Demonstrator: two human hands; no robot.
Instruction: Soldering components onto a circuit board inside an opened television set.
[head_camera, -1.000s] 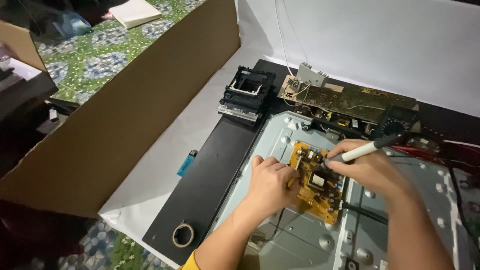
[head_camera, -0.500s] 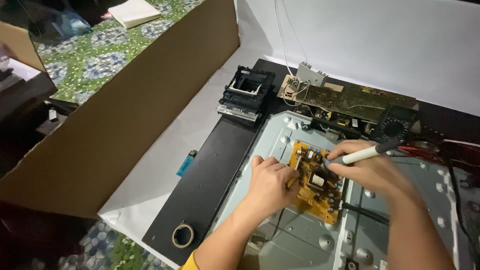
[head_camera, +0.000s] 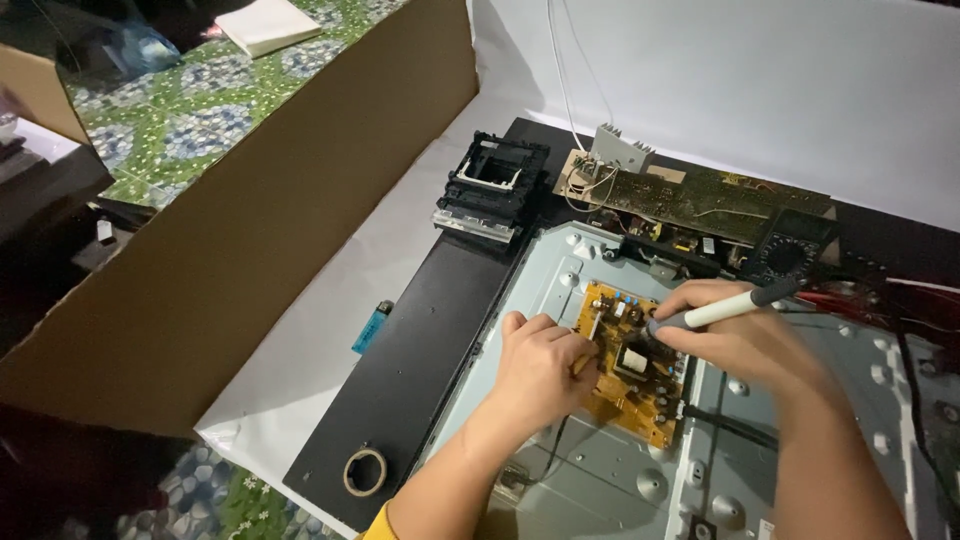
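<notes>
A yellow circuit board (head_camera: 628, 372) lies on a grey metal chassis plate (head_camera: 560, 470). My left hand (head_camera: 537, 365) rests on the board's left edge, fingers curled against it. My right hand (head_camera: 745, 340) grips a white pen-shaped tool with a dark end (head_camera: 730, 307), its tip down on the board's upper middle. My right forearm crosses the plate's right side and hides part of it.
A green circuit board (head_camera: 700, 200) with a white block and wires lies at the back, a black plastic mechanism (head_camera: 492, 187) to its left. A tape roll (head_camera: 364, 470) sits on the black panel. A blue lighter (head_camera: 371, 327) lies on white paper. A cardboard wall (head_camera: 250, 230) stands left.
My right hand with the tool has shifted slightly lower on the yellow board. My left hand has stayed on the board's left edge.
</notes>
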